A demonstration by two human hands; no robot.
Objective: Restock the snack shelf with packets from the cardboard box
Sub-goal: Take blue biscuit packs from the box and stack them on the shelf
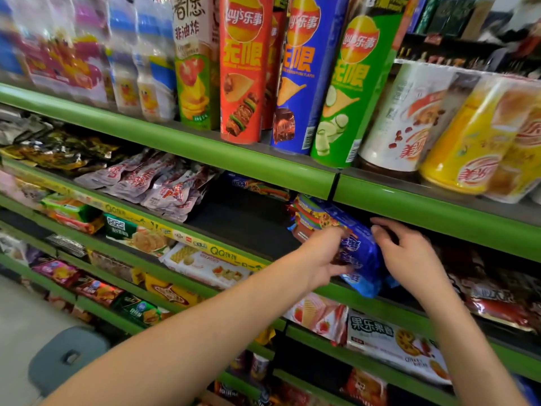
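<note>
Gripping the blue packet (361, 259) from its left side, my left hand (323, 256) has fingers curled around the packet's edge, thumb underneath near the bottom; fingertips mostly hidden behind the wrapper, so I cannot tell exactly how they spread. My right hand (409, 256) is on the packet's right side, fingers bent and slightly apart, tips touching or just beside the wrapper; contact is blurred, so I cannot tell whether it pinches. Both forearms reach in from bottom of view, left one long across the lower frame.

Blue packet sits tilted at the front of the second shelf (234, 212), its lower end over the green front rail (366, 303). Just behind it, touching, a stack of similar packets (313, 215) with colourful ends, lying under the shelf above. Left of that stack, a bare dark stretch of shelf floor, then a pile of pale pink-white pouches (164, 186).

Top shelf: tall crisp tubes upright – red tube (243, 83), blue tube (301, 83), green tube (348, 98) leaning slightly. Right of them, shrink-wrapped cups (456, 127), white and yellow. Left, blurred bottles (146, 77).

Lower shelves: flat biscuit packs, one white biscuit pack (395, 347) below my right forearm, a strawberry wafer pack (319, 315) beside it. Grey stool (67, 356) on floor, bottom left. Cardboard box not in view.
</note>
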